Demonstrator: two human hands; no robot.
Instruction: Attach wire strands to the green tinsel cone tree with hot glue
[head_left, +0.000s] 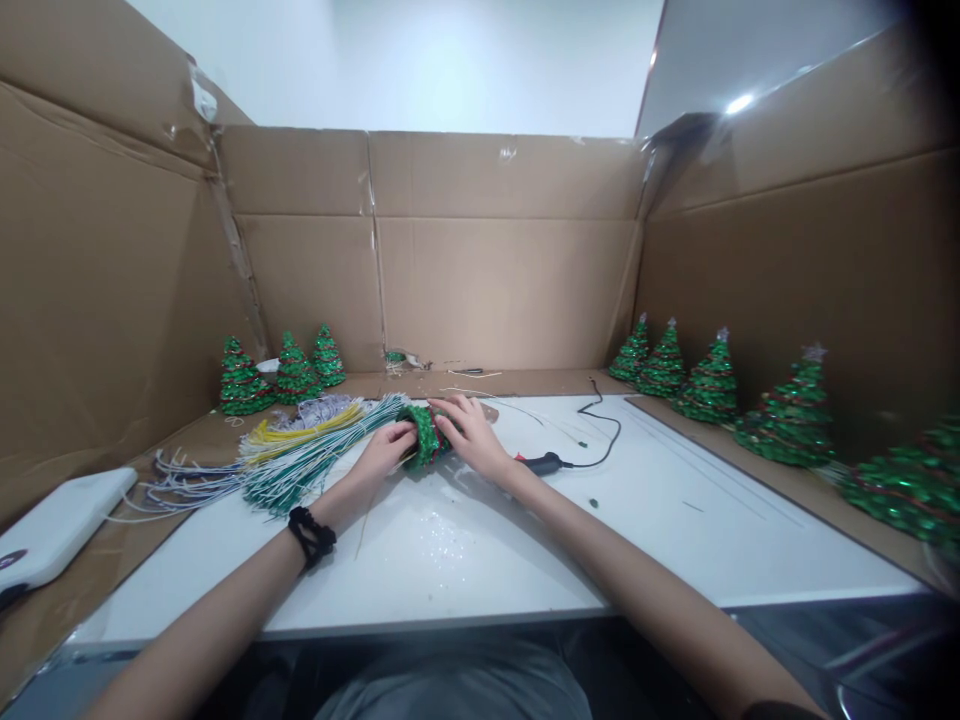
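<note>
Between my hands a small green tinsel Christmas tree (424, 436) with red trim lies tilted on its side, just above the white board (450, 560). My left hand (390, 443) is closed at its left end, thumb and fingers at the rim. My right hand (471, 432) wraps over its right side, hiding much of it. A thin pale strand hangs below my left hand. Close left of that hand lies a bundle of green and white strands (300, 470), with yellow strands (289, 430) behind it. By my right wrist sits a black-handled corded tool (544, 464); its tip is hidden.
Finished-looking green trees (712, 385) line the right side, several with stars on top. Three more trees (298, 370) stand at the back left. A white flat device (67, 525) lies far left. Cardboard walls (510, 270) enclose the board. A black cord (611, 440) curves backward.
</note>
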